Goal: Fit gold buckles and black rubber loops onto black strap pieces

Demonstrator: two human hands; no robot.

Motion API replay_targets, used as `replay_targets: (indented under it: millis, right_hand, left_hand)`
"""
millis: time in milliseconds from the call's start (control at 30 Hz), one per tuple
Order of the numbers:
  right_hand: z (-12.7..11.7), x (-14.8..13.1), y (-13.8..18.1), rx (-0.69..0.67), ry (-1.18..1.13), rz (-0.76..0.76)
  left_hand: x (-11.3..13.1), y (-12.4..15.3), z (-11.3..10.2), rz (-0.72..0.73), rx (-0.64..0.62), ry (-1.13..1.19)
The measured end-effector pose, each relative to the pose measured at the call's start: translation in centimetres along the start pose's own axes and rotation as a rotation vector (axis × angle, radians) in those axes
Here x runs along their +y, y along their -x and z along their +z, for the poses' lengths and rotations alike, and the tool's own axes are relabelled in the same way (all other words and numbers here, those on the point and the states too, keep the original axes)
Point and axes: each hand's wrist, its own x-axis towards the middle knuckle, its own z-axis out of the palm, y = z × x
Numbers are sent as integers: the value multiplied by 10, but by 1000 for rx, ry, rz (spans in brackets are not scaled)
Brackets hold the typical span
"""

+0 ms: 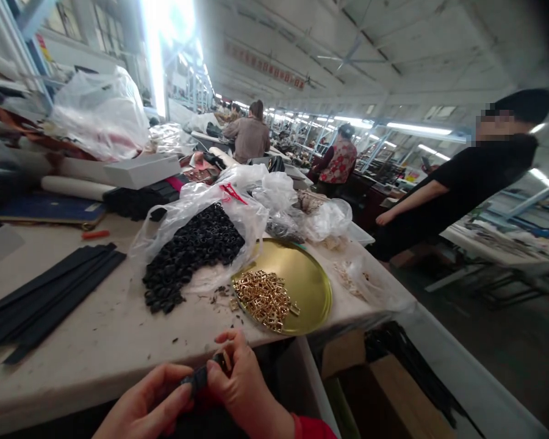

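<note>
At the table's front edge, my left hand (152, 399) pinches one end of a short dark strap (196, 380) between thumb and fingers. My right hand (244, 381) closes on the other end, its forefinger raised and bent. By the right fingertips a small gold glint (226, 361) shows, perhaps a buckle; the fingers partly hide it. Beyond my right hand lies a round gold tray (308, 286), with a heap of small gold buckles (264, 297) on its left side. Left of it, many small black loops (196, 247) spill from a clear plastic bag (153, 241).
Long black strips (59, 292) and an orange tool (96, 234) lie on the table (96, 332) at left. Below the edge at right stands an open cardboard box (402, 390). A person in black (476, 171) stands at right; others sit farther back.
</note>
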Motion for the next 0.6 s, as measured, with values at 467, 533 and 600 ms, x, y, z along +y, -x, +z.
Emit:
replay_targets:
  millis: [467, 533, 600]
  right_hand:
    - [11, 20, 7, -110, -27, 124]
    - [16, 23, 5, -78, -42, 140]
    - [20, 26, 4, -70, 2, 112]
  left_hand:
    - [18, 7, 3, -9, -76, -115]
    - [18, 5, 2, -37, -54, -134]
    - [14, 1, 1, -71, -38, -106]
